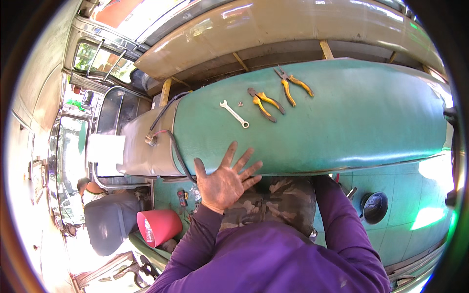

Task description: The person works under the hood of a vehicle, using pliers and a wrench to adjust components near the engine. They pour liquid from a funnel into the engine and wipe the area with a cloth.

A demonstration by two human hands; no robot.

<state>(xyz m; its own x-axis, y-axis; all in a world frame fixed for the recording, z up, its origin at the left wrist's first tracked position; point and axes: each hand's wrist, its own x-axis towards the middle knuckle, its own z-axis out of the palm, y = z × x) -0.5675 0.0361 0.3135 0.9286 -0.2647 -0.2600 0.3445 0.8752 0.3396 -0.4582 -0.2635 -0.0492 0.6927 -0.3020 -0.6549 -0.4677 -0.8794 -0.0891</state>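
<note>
My left hand (223,184) is raised, palm up and fingers spread, with nothing in it; dark smudges mark the skin. It is at the near edge of a green padded bench seat (342,122), next to a black cable (177,151). My right arm (337,205) reaches toward the seat's near edge, and the hand is hidden there. On the seat lie a combination wrench (234,114), some tiny metal pieces (240,104), yellow-handled diagonal cutters (265,104) and yellow-handled pliers (293,87). The cable runs to a round metal part (150,139) on the seat's brown end.
On the floor are a red bin (159,228), a small red-and-black device (182,198) and a black bowl (374,207). A dark seat (112,222) is at the left, with another person (90,190) beyond it. A brown padded backrest (293,24) lies along the far side.
</note>
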